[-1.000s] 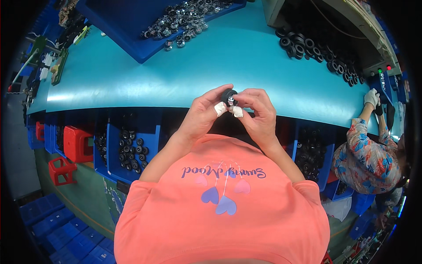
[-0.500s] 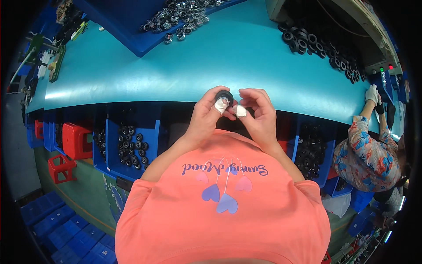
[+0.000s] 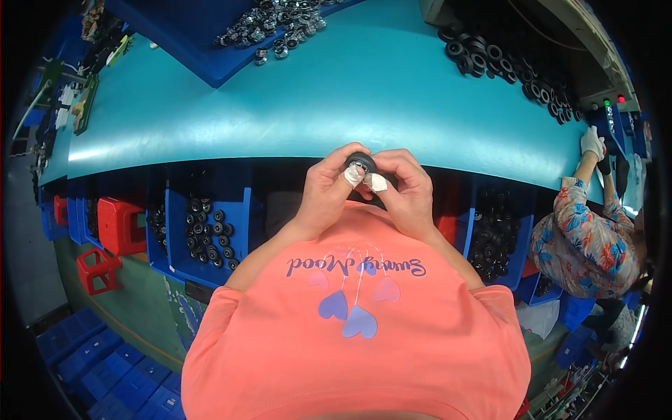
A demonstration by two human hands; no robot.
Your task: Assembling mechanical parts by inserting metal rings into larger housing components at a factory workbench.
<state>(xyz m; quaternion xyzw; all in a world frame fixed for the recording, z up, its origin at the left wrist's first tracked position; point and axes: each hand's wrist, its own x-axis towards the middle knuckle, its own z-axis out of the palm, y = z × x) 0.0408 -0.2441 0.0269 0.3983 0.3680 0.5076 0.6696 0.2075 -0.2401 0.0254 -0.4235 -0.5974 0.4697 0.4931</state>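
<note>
The left hand (image 3: 323, 187) and right hand (image 3: 407, 192) are together, fingers and thumbs clamped on 1 black wheel (image 3: 362, 159) at the near edge of the table (image 3: 280, 108). White wraps (image 3: 376, 183) cover 2 thumbs. From the wheel, a blue tray (image 3: 175, 42) with shiny parts (image 3: 280, 28) sits at 11 o'clock, black rings (image 3: 483, 59) at 2 o'clock, a blue bin (image 3: 238, 199) at 8 o'clock.

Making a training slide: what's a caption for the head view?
Left hand grips a black round part, right hand against it, beside a turquoise bench.
</note>
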